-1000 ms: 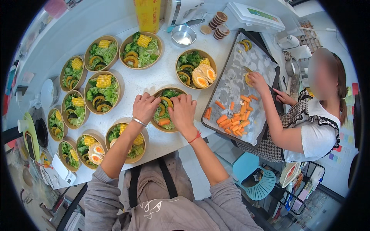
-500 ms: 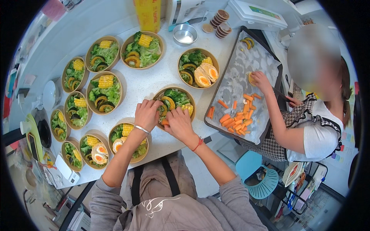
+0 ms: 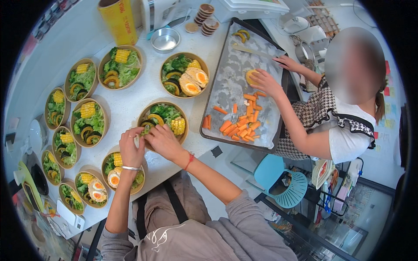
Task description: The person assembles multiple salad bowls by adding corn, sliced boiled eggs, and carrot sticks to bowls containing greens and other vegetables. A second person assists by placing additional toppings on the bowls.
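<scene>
My left hand (image 3: 132, 150) is closed, fingertips pinched at the near left rim of a round brown salad bowl (image 3: 186, 138); a bit of green lettuce (image 3: 145, 129) shows between them. Beside it, the closed fingers of my right hand (image 3: 163, 141) press against the same greens; what they grip is mostly covered. Inside that bowl sit broccoli (image 3: 162, 109), pumpkin slices (image 3: 156, 118) and a corn piece (image 3: 177, 126). Just behind stands another bowl with a halved coated egg (image 3: 190, 82). Near my left wrist is a bowl holding corn and a halved egg (image 3: 114, 177).
Several more salad bowls (image 3: 89, 124) crowd the counter's left side. On the right, a paper-lined baking tray (image 3: 217, 93) bears carrot sticks (image 3: 244, 126). Across it, a co-worker's hands hold a knife (image 3: 252, 51) and a round yellow piece (image 3: 251, 77). A metal tin (image 3: 165, 40) stands behind.
The view has swung, shifting the counter leftward. My hands have moved from over the bowl's contents to its near left rim. The co-worker's knife now lies across the tray.
</scene>
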Demonstrator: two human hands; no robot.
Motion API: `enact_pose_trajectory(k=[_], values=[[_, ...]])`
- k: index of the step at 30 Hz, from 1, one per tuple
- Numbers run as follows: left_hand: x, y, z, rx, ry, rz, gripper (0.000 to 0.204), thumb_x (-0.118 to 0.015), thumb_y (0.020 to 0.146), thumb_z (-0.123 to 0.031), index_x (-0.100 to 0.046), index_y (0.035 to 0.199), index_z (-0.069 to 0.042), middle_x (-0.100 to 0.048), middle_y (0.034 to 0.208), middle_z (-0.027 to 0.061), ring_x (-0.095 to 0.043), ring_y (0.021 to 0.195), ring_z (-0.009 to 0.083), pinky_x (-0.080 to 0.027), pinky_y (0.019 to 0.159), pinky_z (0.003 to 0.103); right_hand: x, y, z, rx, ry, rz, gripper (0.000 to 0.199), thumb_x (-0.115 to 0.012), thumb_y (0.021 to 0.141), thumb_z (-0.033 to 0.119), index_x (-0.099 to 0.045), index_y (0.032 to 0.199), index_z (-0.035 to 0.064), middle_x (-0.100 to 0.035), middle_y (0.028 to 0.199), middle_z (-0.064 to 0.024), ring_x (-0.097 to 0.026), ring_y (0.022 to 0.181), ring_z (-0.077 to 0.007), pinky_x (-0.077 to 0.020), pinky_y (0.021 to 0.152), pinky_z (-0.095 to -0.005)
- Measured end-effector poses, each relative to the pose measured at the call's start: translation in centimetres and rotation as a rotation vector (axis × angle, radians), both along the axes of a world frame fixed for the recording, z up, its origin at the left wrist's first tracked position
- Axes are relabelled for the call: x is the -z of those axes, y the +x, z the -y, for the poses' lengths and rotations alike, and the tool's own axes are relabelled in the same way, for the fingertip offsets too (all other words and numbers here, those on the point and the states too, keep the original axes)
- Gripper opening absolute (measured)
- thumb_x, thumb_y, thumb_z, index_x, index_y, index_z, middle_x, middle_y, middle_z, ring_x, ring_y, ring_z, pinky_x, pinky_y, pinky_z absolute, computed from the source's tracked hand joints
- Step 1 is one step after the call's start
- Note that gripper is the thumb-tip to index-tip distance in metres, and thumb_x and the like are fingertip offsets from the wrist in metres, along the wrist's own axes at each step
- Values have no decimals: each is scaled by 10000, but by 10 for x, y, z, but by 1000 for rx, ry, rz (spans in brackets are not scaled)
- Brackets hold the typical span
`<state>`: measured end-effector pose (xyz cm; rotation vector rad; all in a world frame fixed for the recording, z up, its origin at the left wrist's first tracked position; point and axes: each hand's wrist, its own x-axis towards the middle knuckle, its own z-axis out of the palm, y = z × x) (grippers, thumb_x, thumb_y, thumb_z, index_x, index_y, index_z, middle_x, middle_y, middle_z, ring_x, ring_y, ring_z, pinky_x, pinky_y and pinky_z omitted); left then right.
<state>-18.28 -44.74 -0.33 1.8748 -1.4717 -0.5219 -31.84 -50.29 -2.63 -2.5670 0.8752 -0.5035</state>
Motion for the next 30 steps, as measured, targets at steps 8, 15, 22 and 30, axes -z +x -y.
enact_pose_trajectory(k=[8,15,22,30], values=[[-12,-7,-17,130,25,168,262,-624,663,-47,-605,916,-112,-543,897,66,-484,857,258,-377,740,379,-14,-119,27,488,70,-30,281,-518,665,-20,-621,913,64,-589,853,-121,-547,830,-292,-409,761,-416],[-5,-21,-15,240,211,345,245,-634,668,-96,-629,909,-138,-526,968,56,-462,940,239,-344,758,355,-21,-215,46,452,234,-492,416,-621,678,84,-561,1084,154,-534,1033,-74,-484,996,-264,-366,832,-415],[-19,-15,-36,124,150,141,291,-610,685,-65,-608,971,-117,-533,936,76,-471,922,258,-349,759,363,-7,-219,73,272,211,-485,333,-615,694,116,-567,1023,113,-553,963,-103,-546,892,-295,-426,771,-384],[-32,-2,-90,-6,137,-29,325,-598,681,-13,-585,999,-77,-541,860,111,-503,811,288,-389,731,365,5,-228,91,344,236,-500,286,-597,737,129,-523,1007,72,-571,892,-149,-578,777,-337,-456,692,-439]])
